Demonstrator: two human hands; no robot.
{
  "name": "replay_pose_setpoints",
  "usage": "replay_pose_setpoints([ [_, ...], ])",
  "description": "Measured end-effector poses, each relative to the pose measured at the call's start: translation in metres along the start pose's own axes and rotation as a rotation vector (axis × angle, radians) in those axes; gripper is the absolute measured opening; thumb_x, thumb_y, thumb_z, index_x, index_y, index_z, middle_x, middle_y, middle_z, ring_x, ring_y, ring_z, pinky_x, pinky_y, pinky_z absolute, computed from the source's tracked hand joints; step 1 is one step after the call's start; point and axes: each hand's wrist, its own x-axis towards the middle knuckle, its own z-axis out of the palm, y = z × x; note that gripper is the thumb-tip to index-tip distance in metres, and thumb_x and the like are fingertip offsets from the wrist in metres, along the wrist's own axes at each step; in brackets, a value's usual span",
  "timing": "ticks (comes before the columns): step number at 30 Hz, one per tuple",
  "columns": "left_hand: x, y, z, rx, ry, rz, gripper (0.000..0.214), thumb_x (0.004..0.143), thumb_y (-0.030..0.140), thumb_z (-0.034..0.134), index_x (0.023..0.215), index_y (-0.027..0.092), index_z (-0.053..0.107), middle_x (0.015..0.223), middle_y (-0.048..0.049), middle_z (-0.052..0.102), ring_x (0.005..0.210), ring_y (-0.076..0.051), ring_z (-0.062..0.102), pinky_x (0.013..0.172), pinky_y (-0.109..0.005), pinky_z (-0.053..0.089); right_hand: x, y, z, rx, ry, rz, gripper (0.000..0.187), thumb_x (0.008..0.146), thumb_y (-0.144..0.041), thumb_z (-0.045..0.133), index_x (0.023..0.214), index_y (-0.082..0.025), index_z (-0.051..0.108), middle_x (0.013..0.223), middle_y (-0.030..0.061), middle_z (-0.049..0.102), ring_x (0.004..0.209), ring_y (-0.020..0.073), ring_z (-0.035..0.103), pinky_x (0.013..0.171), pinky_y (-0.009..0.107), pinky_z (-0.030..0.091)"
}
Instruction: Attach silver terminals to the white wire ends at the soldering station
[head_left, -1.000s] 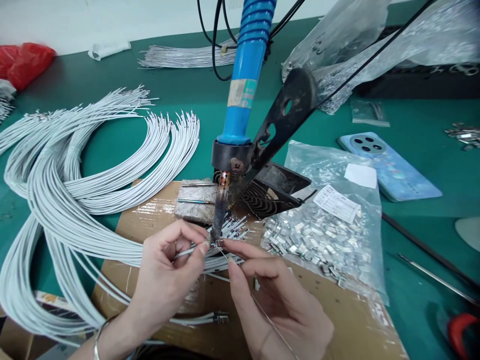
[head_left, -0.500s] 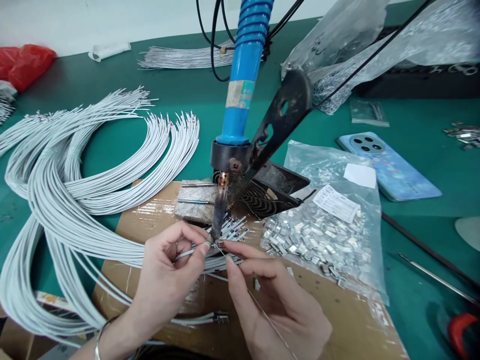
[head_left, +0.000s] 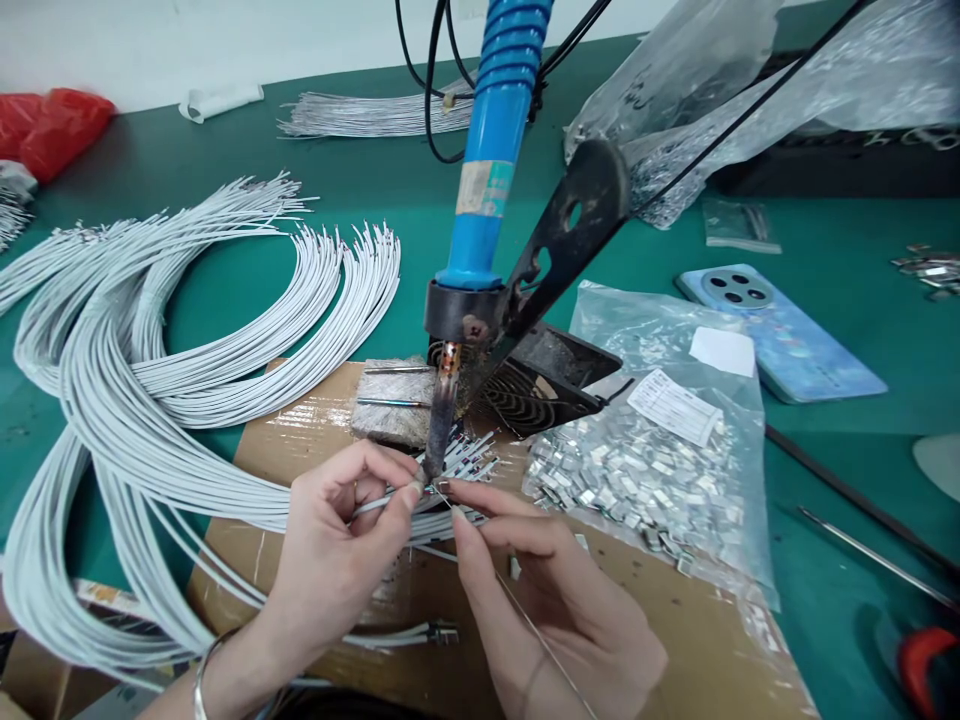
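Under the tip of a blue-handled soldering iron (head_left: pixel 480 190), fixed in a black stand (head_left: pixel 562 240), my left hand (head_left: pixel 345 530) pinches the end of a white cable (head_left: pixel 373 505). My right hand (head_left: pixel 562 600) grips a thin strand of solder wire (head_left: pixel 536 635) between thumb and fingers, its end reaching the iron's tip. A small metal part seems to sit at the cable's end, too small and covered to make out. Several white cable ends (head_left: pixel 472 460) lie just behind the hands. In front lie a few cables with metal connectors (head_left: pixel 442 632) attached.
A big coil of white cables (head_left: pixel 150 430) spreads at the left. To the right are a plastic bag of small metal connectors (head_left: pixel 637 490), a blue phone (head_left: pixel 787 335) and a screwdriver-like rod (head_left: pixel 870 555). Cardboard (head_left: pixel 660 620) covers the work area; a fan (head_left: pixel 540 385) stands behind the iron.
Hardly anything differs. Both hands hold the same pinch at the iron's tip, and the whole view has shifted very slightly.
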Motion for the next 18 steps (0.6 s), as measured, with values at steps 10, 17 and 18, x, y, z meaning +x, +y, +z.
replay_pose_setpoints([
  [10, -0.0004, -0.002, -0.0009, -0.008, -0.008, 0.024, 0.014, 0.072, 0.007, 0.084, 0.068, 0.016, 0.075, 0.082, 0.0004, 0.075, 0.057, -0.004, 0.054, 0.055, -0.009, 0.046, 0.0009, 0.0011, 0.0025, 0.027, 0.018, -0.03, 0.019, 0.09, -0.01, 0.078, 0.08, -0.025, 0.073, 0.099, -0.0031, 0.086, 0.082, 0.0098, 0.08, 0.081, 0.017, 0.061],
  [17, 0.0035, -0.0087, -0.0062, 0.015, -0.068, 0.057, 0.014, 0.073, 0.005, 0.085, 0.071, 0.016, 0.075, 0.083, -0.0008, 0.076, 0.057, -0.004, 0.055, 0.053, -0.009, 0.045, 0.0005, 0.0038, 0.0019, 0.045, -0.01, -0.016, 0.018, 0.091, -0.011, 0.076, 0.08, -0.025, 0.071, 0.101, -0.0037, 0.085, 0.084, 0.0088, 0.08, 0.081, 0.015, 0.06],
  [18, 0.0035, -0.0094, -0.0065, 0.018, -0.076, 0.06, 0.014, 0.074, 0.005, 0.085, 0.072, 0.015, 0.075, 0.084, -0.0009, 0.077, 0.056, -0.004, 0.055, 0.053, -0.009, 0.045, 0.0004, 0.0045, 0.0017, 0.049, -0.01, -0.01, 0.018, 0.091, -0.012, 0.076, 0.08, -0.025, 0.071, 0.101, -0.0041, 0.085, 0.085, 0.0082, 0.08, 0.081, 0.015, 0.059],
])
